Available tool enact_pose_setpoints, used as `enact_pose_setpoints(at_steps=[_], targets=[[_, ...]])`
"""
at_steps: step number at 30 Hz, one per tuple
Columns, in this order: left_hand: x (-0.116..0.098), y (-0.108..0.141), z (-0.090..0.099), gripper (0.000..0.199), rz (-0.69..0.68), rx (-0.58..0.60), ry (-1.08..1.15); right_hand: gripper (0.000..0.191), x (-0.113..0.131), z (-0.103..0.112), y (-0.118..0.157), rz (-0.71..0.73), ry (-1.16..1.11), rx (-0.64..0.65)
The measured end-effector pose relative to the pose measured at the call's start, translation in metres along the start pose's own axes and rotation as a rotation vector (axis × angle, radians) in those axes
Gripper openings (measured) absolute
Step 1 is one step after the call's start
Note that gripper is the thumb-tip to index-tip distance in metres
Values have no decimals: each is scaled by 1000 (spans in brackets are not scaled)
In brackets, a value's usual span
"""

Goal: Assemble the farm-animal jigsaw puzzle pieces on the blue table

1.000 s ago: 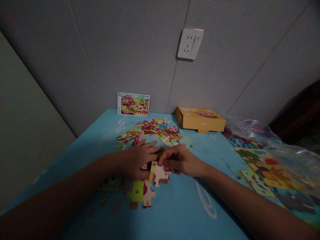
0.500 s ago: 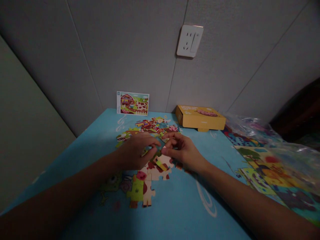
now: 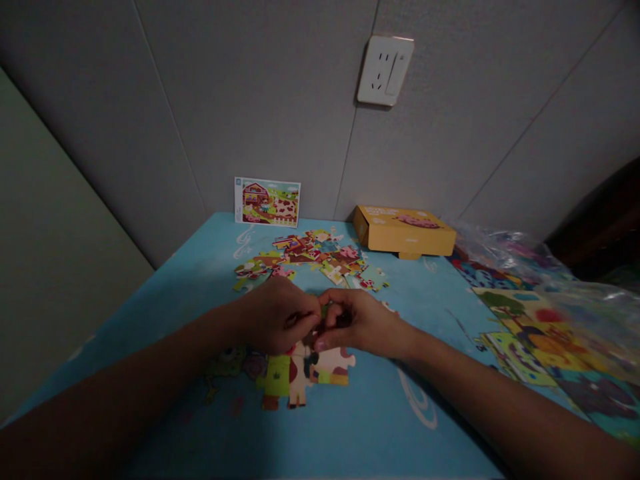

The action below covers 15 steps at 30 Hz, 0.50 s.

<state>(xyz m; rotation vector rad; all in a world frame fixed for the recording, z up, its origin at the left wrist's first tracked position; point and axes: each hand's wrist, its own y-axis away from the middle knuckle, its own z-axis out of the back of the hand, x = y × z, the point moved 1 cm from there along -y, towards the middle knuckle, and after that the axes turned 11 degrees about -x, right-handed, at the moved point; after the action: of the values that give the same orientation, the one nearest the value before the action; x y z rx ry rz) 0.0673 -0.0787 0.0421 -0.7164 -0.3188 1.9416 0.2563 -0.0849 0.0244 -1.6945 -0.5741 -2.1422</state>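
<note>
My left hand (image 3: 283,317) and my right hand (image 3: 363,323) meet at the middle of the blue table, fingertips close together. Both have their fingers pinched; what sits between them is small and mostly hidden. Below and partly under them lie joined puzzle pieces: a green piece with a dark crown mark (image 3: 277,377), a cream and brown cow-leg piece (image 3: 297,380) and a cream piece (image 3: 334,363) at the right. Beyond my hands spreads a loose pile of colourful puzzle pieces (image 3: 300,250).
A farm picture card (image 3: 267,203) leans on the wall at the back. Right of it sits a yellow box (image 3: 405,232). Picture sheets (image 3: 545,333) and clear plastic bags (image 3: 515,250) lie at the right. A white socket (image 3: 385,71) is on the wall.
My hands have come nearer to me, and their fingertips are closer together. More of the loose pile beyond them shows. The camera view has shifted slightly.
</note>
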Motion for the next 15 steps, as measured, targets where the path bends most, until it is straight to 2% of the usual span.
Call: enact_pose_setpoints(at_steps=[4,7,12,15], targets=[[-2,1,0,20,12,15,27,51,-2,1,-2,43,-27,-53],[-2,0,-2,19,117,-12,114,52,1,3,-3,106,-61,-162],[1,-6,-1,21,419,-231,347,40,8,7,-2,155,-100,-358],[3,-8,3,24,497,-286,412,38,9,9,-2,117,-165,-420]])
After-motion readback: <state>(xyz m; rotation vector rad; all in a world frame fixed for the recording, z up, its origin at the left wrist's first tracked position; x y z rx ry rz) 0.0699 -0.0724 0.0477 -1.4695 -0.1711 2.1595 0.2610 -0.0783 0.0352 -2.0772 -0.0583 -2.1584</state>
